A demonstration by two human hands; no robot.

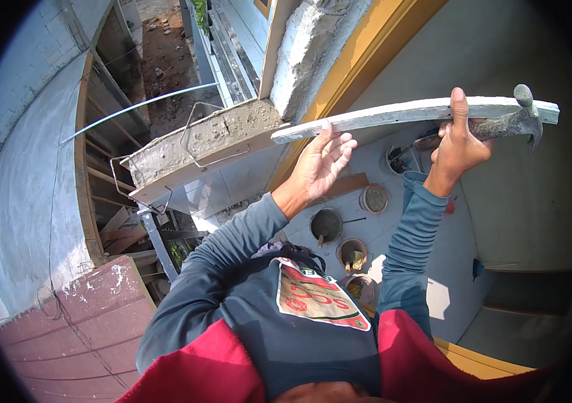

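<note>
A long, thin grey board (393, 113) runs from a concrete ledge out to the right. My left hand (323, 161) is under its left part, fingers spread and touching its lower edge. My right hand (457, 144) grips a claw hammer (517, 119) by the handle. The hammer lies along the board's right part, and my thumb stretches up across the board's face. The hammer's head sits near the board's right end. Both arms are in dark blue-grey sleeves.
A rough concrete ledge (205, 138) with bent wire loops meets a concrete column (313, 54) and a yellow frame (373, 47). Far below lie a tiled floor with several round buckets (326, 225), wooden scaffolding (108, 195) and a red-brown roof (78, 329).
</note>
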